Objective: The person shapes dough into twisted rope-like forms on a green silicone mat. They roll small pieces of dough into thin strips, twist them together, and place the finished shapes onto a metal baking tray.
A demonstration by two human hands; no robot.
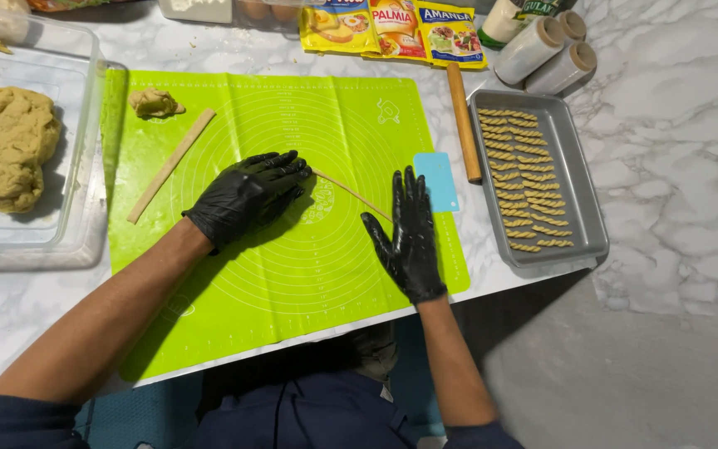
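Both my hands wear black gloves and rest flat on a bright green silicone mat point(334, 274). My left hand point(249, 195) presses palm down on the left end of a thin rope of dough point(351, 194). My right hand point(409, 233) lies flat with fingers spread over the rope's right end. The rope runs slanted between the two hands. A thicker flat strip of dough point(172, 165) lies at the mat's left, with a small dough lump point(154, 102) above it.
A clear tub point(76, 199) with a big dough mass point(3, 145) stands at left. A grey baking tray point(579, 183) holds several twisted dough sticks at right. A light blue scraper point(437, 180), a wooden rolling pin point(463, 120), yellow packets point(392, 32) and film rolls point(542, 50) lie behind.
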